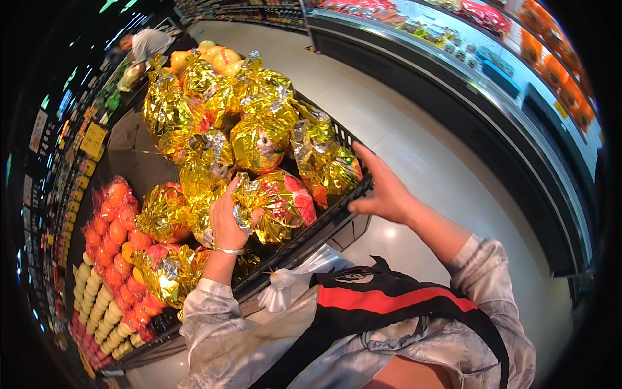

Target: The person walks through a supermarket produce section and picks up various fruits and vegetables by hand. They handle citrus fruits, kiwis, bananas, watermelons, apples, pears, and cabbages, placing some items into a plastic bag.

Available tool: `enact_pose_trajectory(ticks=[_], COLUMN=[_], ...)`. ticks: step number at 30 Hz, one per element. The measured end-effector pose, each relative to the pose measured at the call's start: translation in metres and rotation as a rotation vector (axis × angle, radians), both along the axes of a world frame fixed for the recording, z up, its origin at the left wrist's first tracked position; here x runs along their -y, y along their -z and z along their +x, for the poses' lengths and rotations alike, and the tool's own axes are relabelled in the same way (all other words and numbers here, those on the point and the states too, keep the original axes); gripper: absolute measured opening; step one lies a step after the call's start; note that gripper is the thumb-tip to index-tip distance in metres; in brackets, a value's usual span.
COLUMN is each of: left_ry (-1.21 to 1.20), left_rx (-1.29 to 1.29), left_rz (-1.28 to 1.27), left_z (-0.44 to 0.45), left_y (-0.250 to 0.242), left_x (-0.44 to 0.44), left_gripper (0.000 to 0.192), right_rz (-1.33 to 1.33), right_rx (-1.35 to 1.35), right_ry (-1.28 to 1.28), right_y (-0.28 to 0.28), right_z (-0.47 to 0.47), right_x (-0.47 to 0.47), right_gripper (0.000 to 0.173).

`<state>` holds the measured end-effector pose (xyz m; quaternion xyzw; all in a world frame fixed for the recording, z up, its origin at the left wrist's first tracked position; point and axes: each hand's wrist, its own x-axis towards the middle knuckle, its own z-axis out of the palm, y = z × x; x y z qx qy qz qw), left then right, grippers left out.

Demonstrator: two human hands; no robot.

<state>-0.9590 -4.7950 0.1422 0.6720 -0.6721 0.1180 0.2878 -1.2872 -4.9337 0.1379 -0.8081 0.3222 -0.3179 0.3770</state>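
Observation:
Several round bundles in shiny gold foil fill a black slatted display bin. My left hand [229, 219], with a bracelet at the wrist, is at the gathered top of a foil-wrapped bundle [284, 199] near the bin's front edge; its fingers are partly hidden behind the foil. At the bin's right corner, my right hand [384, 187] is spread with thumb and fingers apart, beside another gold-wrapped bundle [340, 172]. Nothing shows in its palm. More wrapped bundles [260, 141] lie just beyond, some with printed pictures on the foil.
Bagged orange fruit [116, 233] and rows of pale fruit [97, 296] lie to the left. Yellow fruit [223, 58] sits at the bin's far end. A person [150, 44] bends over produce at the upper left. Clear plastic bags [282, 289] hang at the near edge; a refrigerated case [437, 97] stands right.

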Motion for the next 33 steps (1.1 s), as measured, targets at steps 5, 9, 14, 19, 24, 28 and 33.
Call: enact_pose_trajectory(ticks=[5, 9, 14, 19, 24, 28, 33], left_ry=[-0.103, -0.212, -0.455, -0.682, -0.969, -1.106, -1.132], left_rx=[-0.031, -0.071, -0.135, -0.082, -0.126, -0.201, -0.210], left_rz=[0.009, -0.003, -0.014, 0.079, 0.205, 0.173, -0.039], left_z=[-0.005, -0.010, -0.024, -0.033, -0.031, -0.039, -0.045], left_y=[-0.001, 0.000, 0.005, 0.001, 0.017, 0.017, 0.019], left_x=[-0.002, 0.008, 0.029, 0.036, 0.033, 0.045, 0.053], left_gripper=[0.083, 0.077, 0.054, 0.047, 0.050, 0.051, 0.042], right_rz=[-0.313, -0.539, -0.481, -0.423, -0.346, -0.332, -0.257], right_rx=[-0.121, -0.290, -0.105, -0.132, 0.077, 0.146, 0.247], right_ry=[-0.063, -0.212, -0.451, -0.785, -1.130, -1.352, -1.592], right_y=[-0.010, 0.005, 0.009, 0.009, 0.012, 0.021, 0.020], right_z=[0.108, 0.149, 0.138, 0.126, 0.114, 0.116, 0.124], right_x=[0.103, 0.129, 0.150, 0.173, 0.209, 0.237, 0.270], right_gripper=[0.108, 0.093, 0.065, 0.052, 0.061, 0.073, 0.076])
